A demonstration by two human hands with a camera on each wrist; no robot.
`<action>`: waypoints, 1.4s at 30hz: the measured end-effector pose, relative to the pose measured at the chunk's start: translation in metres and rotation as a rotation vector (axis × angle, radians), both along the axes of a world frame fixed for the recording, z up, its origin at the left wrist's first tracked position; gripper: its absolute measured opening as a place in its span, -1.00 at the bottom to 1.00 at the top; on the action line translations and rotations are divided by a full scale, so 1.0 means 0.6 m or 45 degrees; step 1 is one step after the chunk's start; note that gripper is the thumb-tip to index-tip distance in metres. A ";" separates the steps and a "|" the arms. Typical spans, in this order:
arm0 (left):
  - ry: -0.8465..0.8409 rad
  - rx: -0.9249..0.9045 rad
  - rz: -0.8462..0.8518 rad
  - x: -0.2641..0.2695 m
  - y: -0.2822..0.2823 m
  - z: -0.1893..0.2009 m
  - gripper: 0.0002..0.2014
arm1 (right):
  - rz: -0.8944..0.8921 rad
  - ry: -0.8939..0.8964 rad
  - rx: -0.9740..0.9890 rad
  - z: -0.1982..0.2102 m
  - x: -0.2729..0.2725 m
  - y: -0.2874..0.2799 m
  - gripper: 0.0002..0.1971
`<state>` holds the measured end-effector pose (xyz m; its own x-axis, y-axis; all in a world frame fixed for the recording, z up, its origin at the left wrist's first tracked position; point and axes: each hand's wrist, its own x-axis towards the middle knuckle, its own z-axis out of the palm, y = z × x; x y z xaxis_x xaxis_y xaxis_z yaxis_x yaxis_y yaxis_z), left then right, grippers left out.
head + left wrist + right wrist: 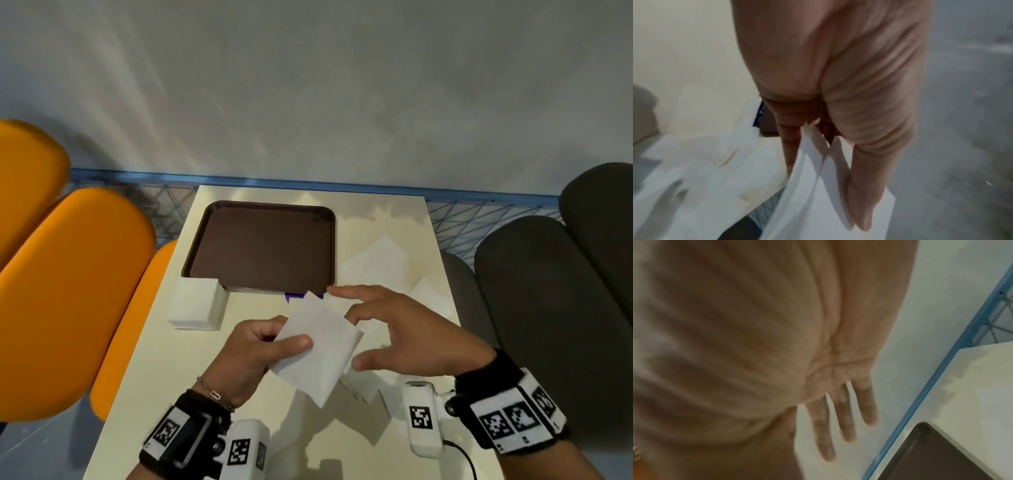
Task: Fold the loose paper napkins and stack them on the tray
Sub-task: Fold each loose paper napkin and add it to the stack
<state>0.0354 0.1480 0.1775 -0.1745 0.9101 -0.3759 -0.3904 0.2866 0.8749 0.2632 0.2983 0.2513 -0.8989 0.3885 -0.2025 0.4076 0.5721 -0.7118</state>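
Left hand [255, 346] pinches napkin [318, 346] edge, thumb on top; right hand [404, 335] spread, empty, beside it. Paper light, limp, tears easily: grip corners.

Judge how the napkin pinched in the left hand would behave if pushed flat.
Probably floppy: the napkin hangs from the left hand's grip with unsupported corners. Likely very light, since a thumb-and-finger pinch carries it. It would probably crease easily; layers already splay in the left wrist view.
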 end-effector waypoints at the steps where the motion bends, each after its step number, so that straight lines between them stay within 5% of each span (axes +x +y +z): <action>1: 0.077 0.025 0.041 -0.005 -0.001 0.003 -0.28 | -0.025 -0.047 -0.081 0.004 0.000 -0.003 -0.58; 3: 0.207 0.072 0.094 -0.012 -0.003 0.012 -0.49 | -0.142 0.001 -0.288 0.004 -0.006 -0.011 -0.51; 7: 0.395 0.149 0.131 -0.015 -0.009 0.034 -0.77 | -0.508 0.349 -0.470 -0.020 -0.045 -0.045 -0.74; 10: 0.504 0.182 0.100 -0.015 -0.011 0.040 -0.75 | -0.629 0.470 -0.484 -0.034 -0.065 -0.059 -0.87; 26: 0.683 0.190 0.469 -0.021 0.012 0.061 -0.76 | -0.680 0.379 -0.315 -0.024 -0.105 -0.038 -0.85; 35: 0.778 0.181 0.463 -0.010 0.031 0.047 -0.74 | -0.754 0.359 -0.223 -0.030 -0.116 -0.029 -0.87; 42: 0.773 0.266 0.470 -0.007 0.039 0.056 -0.67 | -0.913 0.587 -0.452 -0.023 -0.123 -0.026 -0.93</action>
